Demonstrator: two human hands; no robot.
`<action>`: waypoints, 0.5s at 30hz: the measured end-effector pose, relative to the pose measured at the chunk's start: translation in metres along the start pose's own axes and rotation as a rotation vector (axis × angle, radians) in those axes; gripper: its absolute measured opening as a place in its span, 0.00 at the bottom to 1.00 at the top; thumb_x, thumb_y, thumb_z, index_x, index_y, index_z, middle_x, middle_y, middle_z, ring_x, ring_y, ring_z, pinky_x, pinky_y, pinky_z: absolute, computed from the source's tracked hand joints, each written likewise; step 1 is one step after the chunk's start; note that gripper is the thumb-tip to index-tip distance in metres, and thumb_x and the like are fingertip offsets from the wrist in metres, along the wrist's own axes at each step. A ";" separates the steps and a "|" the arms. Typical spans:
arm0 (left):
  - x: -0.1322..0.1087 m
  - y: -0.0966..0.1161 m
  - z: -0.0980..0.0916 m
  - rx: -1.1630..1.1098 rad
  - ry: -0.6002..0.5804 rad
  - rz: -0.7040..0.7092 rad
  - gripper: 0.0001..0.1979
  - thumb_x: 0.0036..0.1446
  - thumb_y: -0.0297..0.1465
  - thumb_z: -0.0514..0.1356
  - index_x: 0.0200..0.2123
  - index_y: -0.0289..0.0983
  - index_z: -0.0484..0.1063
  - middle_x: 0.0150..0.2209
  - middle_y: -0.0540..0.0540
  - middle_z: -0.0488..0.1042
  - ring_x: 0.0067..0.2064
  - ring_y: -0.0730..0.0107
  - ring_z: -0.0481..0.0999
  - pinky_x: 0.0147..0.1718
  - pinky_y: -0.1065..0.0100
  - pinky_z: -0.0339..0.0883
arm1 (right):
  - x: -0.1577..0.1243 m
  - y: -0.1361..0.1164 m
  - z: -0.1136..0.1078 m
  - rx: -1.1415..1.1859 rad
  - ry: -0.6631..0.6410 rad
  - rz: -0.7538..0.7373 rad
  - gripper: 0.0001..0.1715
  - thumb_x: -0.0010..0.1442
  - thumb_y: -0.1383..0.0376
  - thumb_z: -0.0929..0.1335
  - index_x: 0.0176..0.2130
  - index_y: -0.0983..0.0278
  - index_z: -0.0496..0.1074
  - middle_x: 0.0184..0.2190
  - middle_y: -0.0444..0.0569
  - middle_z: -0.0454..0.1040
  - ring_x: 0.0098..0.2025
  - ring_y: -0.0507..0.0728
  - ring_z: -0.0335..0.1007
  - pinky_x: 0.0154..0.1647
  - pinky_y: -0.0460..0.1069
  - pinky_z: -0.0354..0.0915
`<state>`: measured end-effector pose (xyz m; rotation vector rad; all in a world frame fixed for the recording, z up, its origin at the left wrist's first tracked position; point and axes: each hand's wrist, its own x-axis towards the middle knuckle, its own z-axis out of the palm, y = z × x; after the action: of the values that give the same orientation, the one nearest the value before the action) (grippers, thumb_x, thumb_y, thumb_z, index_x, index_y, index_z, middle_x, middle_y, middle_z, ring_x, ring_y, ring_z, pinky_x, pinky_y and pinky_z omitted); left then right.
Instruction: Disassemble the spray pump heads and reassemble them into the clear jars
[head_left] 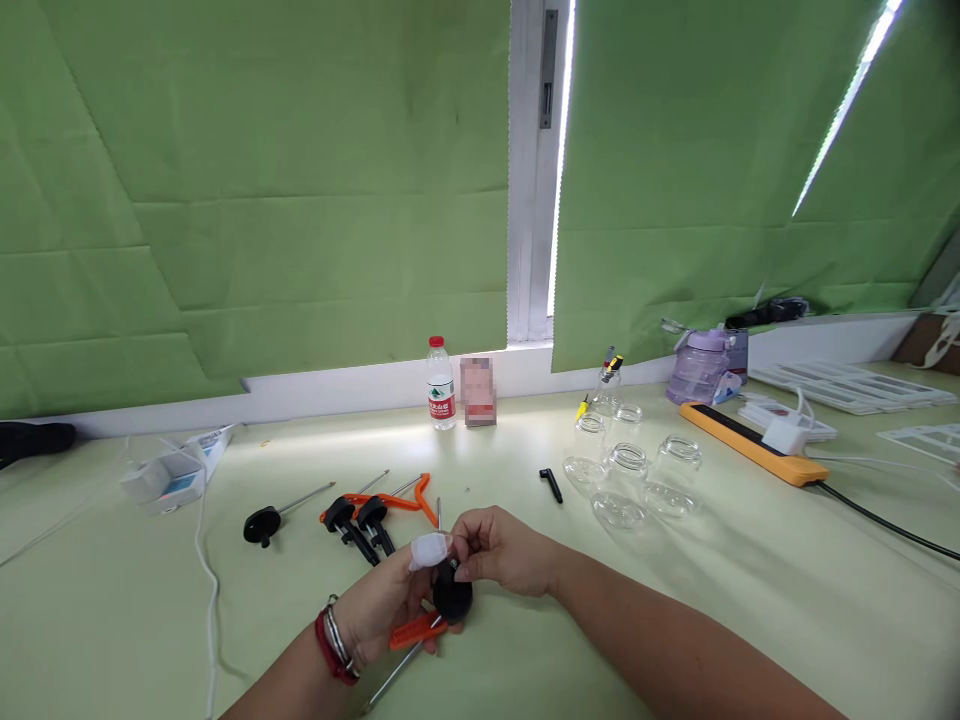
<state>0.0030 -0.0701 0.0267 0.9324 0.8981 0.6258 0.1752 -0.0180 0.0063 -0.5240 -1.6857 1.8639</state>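
My left hand [394,605], its thumb tip wrapped in something white [430,551], is closed around a black round-ended part [453,600]. A metal rod [394,677] and an orange plastic piece [417,632] show below that part, against the same hand. From the right, my right hand [499,548] reaches in with thumb and fingers pinched at the top of the black part; whatever they pinch is too small to make out. Left of the hands lie two more black round-headed parts [340,514] with rods, beside an orange handle-like piece [421,497].
Farther left lies another black cap with a rod [262,524], near a white cable [212,590]. A small black crank-shaped piece [551,485] lies before several glass jars [627,485]. Behind stand a water bottle [442,390], a purple jug [697,370] and an orange power strip [750,443].
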 end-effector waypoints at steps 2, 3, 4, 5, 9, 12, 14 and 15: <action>0.000 0.000 0.000 0.001 0.002 0.000 0.19 0.51 0.47 0.54 0.35 0.36 0.65 0.28 0.45 0.70 0.29 0.61 0.74 0.16 0.73 0.62 | 0.000 -0.001 0.000 0.000 0.006 0.004 0.19 0.41 0.63 0.76 0.29 0.67 0.67 0.26 0.40 0.67 0.29 0.48 0.62 0.35 0.47 0.58; 0.000 0.000 0.000 0.002 0.002 -0.001 0.19 0.51 0.47 0.54 0.35 0.36 0.65 0.29 0.45 0.70 0.29 0.61 0.74 0.16 0.73 0.62 | 0.000 -0.001 0.000 0.001 0.008 0.007 0.19 0.40 0.63 0.76 0.29 0.67 0.67 0.26 0.40 0.67 0.29 0.48 0.62 0.34 0.46 0.58; 0.001 0.000 0.000 0.003 0.001 -0.004 0.19 0.51 0.46 0.54 0.35 0.36 0.65 0.29 0.44 0.70 0.29 0.61 0.74 0.16 0.73 0.62 | 0.000 -0.001 0.000 0.006 0.009 0.010 0.19 0.40 0.63 0.76 0.29 0.67 0.67 0.27 0.40 0.67 0.29 0.48 0.62 0.34 0.46 0.58; 0.001 0.000 0.000 0.003 -0.001 -0.004 0.19 0.51 0.47 0.54 0.35 0.36 0.65 0.29 0.44 0.70 0.29 0.62 0.74 0.16 0.73 0.62 | 0.000 -0.001 0.000 0.010 0.010 0.011 0.19 0.40 0.63 0.76 0.29 0.67 0.66 0.27 0.40 0.67 0.29 0.48 0.62 0.34 0.46 0.58; 0.001 0.000 0.000 0.003 -0.004 -0.008 0.19 0.51 0.47 0.54 0.34 0.36 0.65 0.28 0.45 0.70 0.29 0.62 0.74 0.16 0.73 0.62 | 0.000 0.000 0.000 0.009 0.005 0.008 0.19 0.40 0.63 0.76 0.29 0.67 0.67 0.26 0.40 0.67 0.28 0.47 0.61 0.34 0.46 0.58; 0.001 0.000 0.001 0.006 0.000 -0.001 0.19 0.51 0.47 0.53 0.34 0.36 0.65 0.28 0.45 0.70 0.29 0.62 0.74 0.16 0.73 0.62 | 0.000 0.001 0.000 0.015 0.009 0.009 0.19 0.39 0.62 0.76 0.27 0.67 0.66 0.25 0.39 0.66 0.28 0.47 0.61 0.34 0.46 0.58; 0.001 0.001 0.001 0.005 -0.004 -0.001 0.19 0.51 0.47 0.53 0.33 0.36 0.65 0.27 0.45 0.69 0.29 0.63 0.74 0.16 0.73 0.62 | 0.000 0.001 0.000 0.020 0.009 0.012 0.20 0.39 0.62 0.76 0.28 0.67 0.67 0.25 0.40 0.67 0.28 0.47 0.61 0.34 0.46 0.58; 0.001 0.001 0.001 0.003 -0.007 -0.001 0.19 0.51 0.47 0.53 0.33 0.36 0.65 0.27 0.45 0.69 0.29 0.63 0.74 0.16 0.73 0.62 | 0.000 0.001 0.001 0.025 0.009 0.015 0.20 0.39 0.62 0.77 0.29 0.67 0.67 0.25 0.40 0.67 0.28 0.47 0.62 0.34 0.46 0.58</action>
<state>0.0044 -0.0695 0.0273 0.9362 0.8933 0.6199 0.1745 -0.0182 0.0057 -0.5350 -1.6553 1.8881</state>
